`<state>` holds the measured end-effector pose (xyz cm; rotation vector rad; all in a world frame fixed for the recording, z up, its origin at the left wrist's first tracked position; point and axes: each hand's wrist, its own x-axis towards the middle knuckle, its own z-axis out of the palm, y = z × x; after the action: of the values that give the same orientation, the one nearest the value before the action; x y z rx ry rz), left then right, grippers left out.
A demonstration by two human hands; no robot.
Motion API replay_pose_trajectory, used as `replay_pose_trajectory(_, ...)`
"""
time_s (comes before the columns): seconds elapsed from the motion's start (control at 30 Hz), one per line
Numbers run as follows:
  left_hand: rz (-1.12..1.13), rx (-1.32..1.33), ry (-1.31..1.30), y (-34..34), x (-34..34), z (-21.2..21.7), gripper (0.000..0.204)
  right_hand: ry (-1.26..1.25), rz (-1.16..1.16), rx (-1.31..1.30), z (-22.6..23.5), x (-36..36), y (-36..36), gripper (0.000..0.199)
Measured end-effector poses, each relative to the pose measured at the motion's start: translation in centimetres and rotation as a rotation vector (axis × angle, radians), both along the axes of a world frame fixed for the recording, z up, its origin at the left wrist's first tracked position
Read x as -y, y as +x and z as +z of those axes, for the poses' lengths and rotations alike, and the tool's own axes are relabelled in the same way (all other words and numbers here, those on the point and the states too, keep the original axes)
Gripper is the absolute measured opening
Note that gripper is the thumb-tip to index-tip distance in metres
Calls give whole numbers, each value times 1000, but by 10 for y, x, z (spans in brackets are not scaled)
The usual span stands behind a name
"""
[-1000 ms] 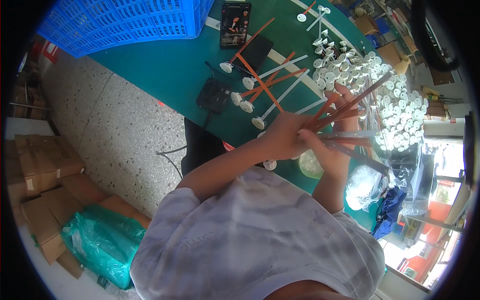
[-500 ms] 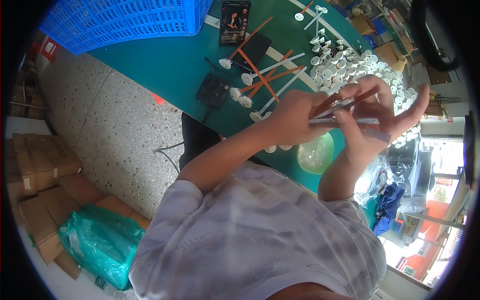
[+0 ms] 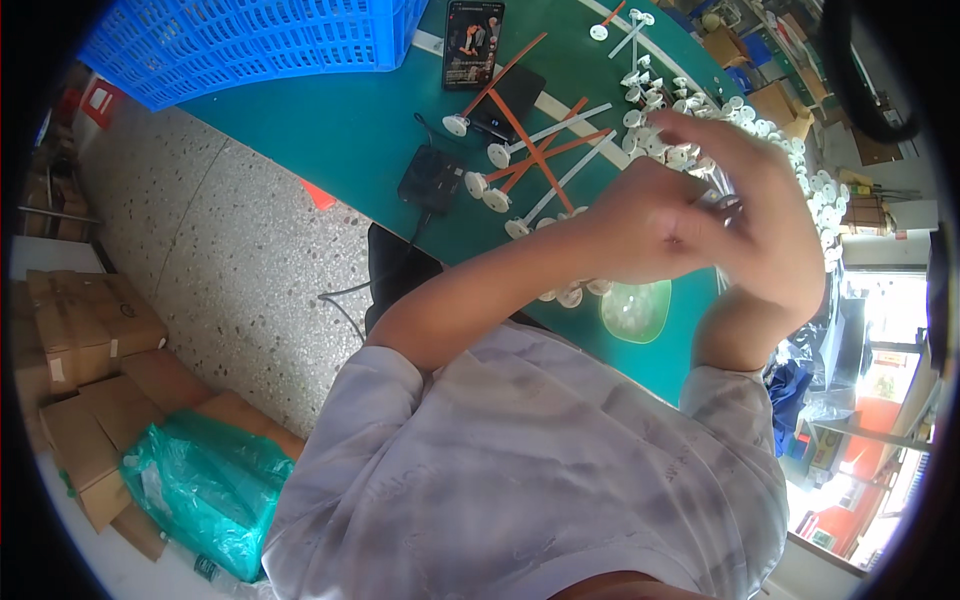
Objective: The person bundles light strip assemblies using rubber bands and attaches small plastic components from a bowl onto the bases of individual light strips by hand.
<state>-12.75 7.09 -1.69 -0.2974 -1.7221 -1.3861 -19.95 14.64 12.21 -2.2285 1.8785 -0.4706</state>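
Head view shows your left hand (image 3: 640, 225) and right hand (image 3: 760, 215) meeting above the far right of the green worktop (image 3: 350, 130). The left one is curled closed; the right one is cupped over it with fingers spread. Thin pale plastic stems (image 3: 722, 200) just show between them, but motion blur hides exactly how you grip them.

Judging from the layout, you are somewhere in the middle. A loose fan of long white and orange plastic sticks with round white bases (image 3: 530, 160) lies on the worktop just left of your hands, apart from them. Behind your hands a dense heap of white disc-footed plastic pieces (image 3: 690, 110) stretches along the far edge, so plenty looks unhandled. A translucent pale green plastic bag (image 3: 635, 310) sits near you, under your forearms; its contents cannot be made out. Further left lie a small black box (image 3: 430, 178) and a dark phone (image 3: 473, 42).
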Motion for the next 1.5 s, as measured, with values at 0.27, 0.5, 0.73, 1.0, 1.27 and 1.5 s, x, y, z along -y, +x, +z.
replay_pose_trajectory(0.27, -11, -18, 204, -17, -24, 10, 19, -379, 41, -217, -1, -2, 30, 66)
replay_pose_trajectory(0.5, 12, 165, 19, -9, -23, 11, 34, -246, -272, -323, -1, -14, 29, 51)
replay_pose_trajectory(0.73, -178, 138, 15, -7, -9, 8, 35, -166, 89, -222, -6, -13, 31, 56)
replay_pose_trajectory(1.0, -121, 140, 87, 0, -21, -2, 35, -237, -124, -186, -22, -16, 40, 66)
replay_pose_trajectory(1.27, -109, 411, -156, 42, -22, 38, 32, -931, -16, 194, -46, -54, 31, 64)
replay_pose_trajectory(1.5, -105, 158, -45, 61, -29, 29, 16, -682, -479, 781, -144, -76, 36, 52)
